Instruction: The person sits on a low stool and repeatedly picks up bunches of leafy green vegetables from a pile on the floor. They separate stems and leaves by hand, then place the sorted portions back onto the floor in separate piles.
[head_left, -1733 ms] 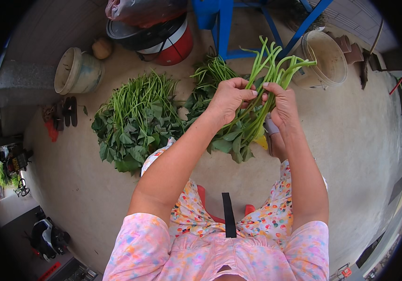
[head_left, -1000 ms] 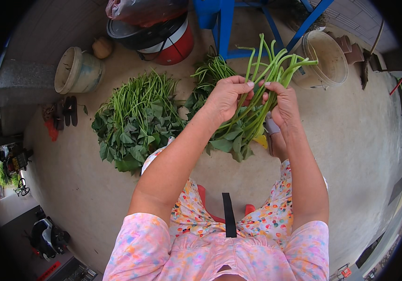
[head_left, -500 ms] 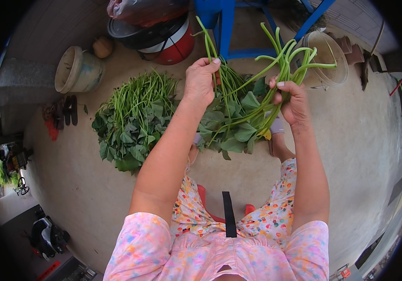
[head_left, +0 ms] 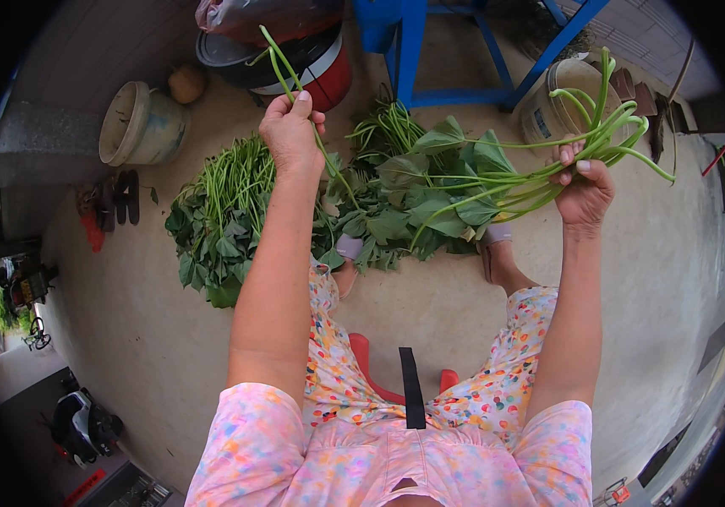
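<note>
My left hand (head_left: 295, 135) is closed on a few long green leafy stems (head_left: 276, 66), whose tops stick up past the fingers; they look like sweet potato greens. Well to the right, my right hand (head_left: 584, 182) grips a thicker bunch of leafy stems (head_left: 531, 188). Curled stem ends rise beyond that hand, while the broad leaves trail left over the ground. Below and between the hands lies a loose pile of the same greens (head_left: 388, 224). A second heap of leafy stems (head_left: 227, 190) lies left of my left forearm, its leaves toward me.
Beyond the heaps stand a red bucket (head_left: 333, 80), a blue metal frame (head_left: 464, 98) and a pale bucket (head_left: 540, 118). A whitish bucket (head_left: 155, 127) is at the far left, near dark slippers (head_left: 128, 198). My feet flank the pile; a red seat (head_left: 362, 359) shows between my legs.
My hands have moved apart: the left one to the left with a few stems, the right one to the right with its bunch. The bunch's leaves now stretch sideways across the pile.
</note>
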A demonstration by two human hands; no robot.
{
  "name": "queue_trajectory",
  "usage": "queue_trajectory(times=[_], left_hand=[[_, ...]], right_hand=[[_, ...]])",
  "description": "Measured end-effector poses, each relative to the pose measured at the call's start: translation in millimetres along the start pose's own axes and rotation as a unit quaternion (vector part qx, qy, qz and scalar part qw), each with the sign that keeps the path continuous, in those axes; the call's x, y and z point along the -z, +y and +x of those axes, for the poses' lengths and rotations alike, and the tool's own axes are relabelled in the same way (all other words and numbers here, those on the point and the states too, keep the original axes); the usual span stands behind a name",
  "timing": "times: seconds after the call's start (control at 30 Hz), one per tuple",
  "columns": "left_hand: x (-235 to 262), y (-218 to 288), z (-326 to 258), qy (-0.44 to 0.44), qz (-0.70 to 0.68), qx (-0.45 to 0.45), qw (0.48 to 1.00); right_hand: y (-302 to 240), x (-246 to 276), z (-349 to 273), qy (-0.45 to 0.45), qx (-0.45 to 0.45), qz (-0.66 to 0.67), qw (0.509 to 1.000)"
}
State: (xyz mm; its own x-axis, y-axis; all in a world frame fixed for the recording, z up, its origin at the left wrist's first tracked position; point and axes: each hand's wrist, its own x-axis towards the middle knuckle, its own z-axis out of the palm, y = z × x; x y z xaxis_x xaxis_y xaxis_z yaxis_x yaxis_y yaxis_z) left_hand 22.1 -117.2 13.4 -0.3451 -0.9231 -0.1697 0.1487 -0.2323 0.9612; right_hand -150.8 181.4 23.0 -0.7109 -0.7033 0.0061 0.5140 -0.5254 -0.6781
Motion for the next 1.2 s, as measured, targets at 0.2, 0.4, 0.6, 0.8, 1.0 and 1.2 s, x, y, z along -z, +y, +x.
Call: queue_trajectory(times=[0.2,0.4,0.6,0.8,1.0,1.2], left_hand=[[0.8,3.9,0.4,0.001,0.034,-0.033,0.999],[-6.5,-1.0,-5.6,-0.062,-0.021,0.056,0.996],[-15.2,-3.9,-8.4,-0.124,-0.085,0.108,0.983],[-16.6,-7.0,-7.3,-0.153,-0.109,0.134,0.973],[-17.7,-6.3,-9.0,-0.167,-0.120,0.149,0.967],[-17.7,-3.0,-9.9,-0.172,-0.142,0.175,0.959]], right_hand=[[-3.3,-1.7,0.6,-0.100,0.002,0.030,0.995],[1.8,0.3,3.3,-0.106,-0.013,0.141,0.984],[4.2,5.4,6.4,-0.109,0.007,0.239,0.965],[3.3,2.2,5.9,-0.108,0.020,0.237,0.965],[4.0,6.2,5.7,-0.097,0.018,0.209,0.973],[6.6,5.6,5.8,-0.081,0.002,0.167,0.983]])
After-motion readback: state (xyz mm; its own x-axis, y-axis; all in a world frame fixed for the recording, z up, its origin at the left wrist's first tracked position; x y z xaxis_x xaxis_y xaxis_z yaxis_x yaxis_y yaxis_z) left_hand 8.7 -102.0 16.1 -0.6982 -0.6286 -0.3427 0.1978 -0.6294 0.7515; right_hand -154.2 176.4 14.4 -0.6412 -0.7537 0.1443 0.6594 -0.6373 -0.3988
